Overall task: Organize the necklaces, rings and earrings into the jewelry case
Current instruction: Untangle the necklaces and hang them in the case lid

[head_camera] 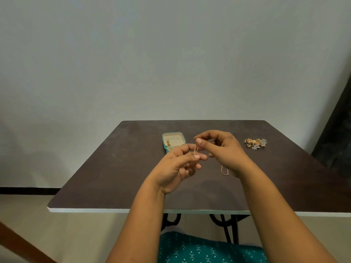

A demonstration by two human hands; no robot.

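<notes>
Between the thumb and forefinger of my left hand (177, 168) I pinch a thin gold chain (195, 149), its doubled strand standing up from the pinch toward my right hand (222, 149), whose thumb and forefinger close on the same chain just above; the other fingers of both hands curl loosely inward. Both hands hover above the dark brown table (117, 177), near its middle. Under my right wrist a second gold chain (224, 171) lies on the tabletop, only its looped end showing past the hand. Just beyond my left fingertips sits the small teal jewelry case (173, 140), open, with a cream lining; its upright lid half shows a gold piece at the left and what look like two small studs pinned at the right, too small to make out clearly, and the near half of the case is partly hidden by my left hand. Well apart to the right, toward the table's far right corner, lies a heap of jewelry (256, 143), gold rings and pale flower-shaped pieces tangled together. The table stands on black curved metal legs (226, 230) against a plain grey wall (171, 54), with pale floor (28, 224) on the left. At the bottom edge, teal patterned fabric (209, 251) covers my lap between my bare forearms.
</notes>
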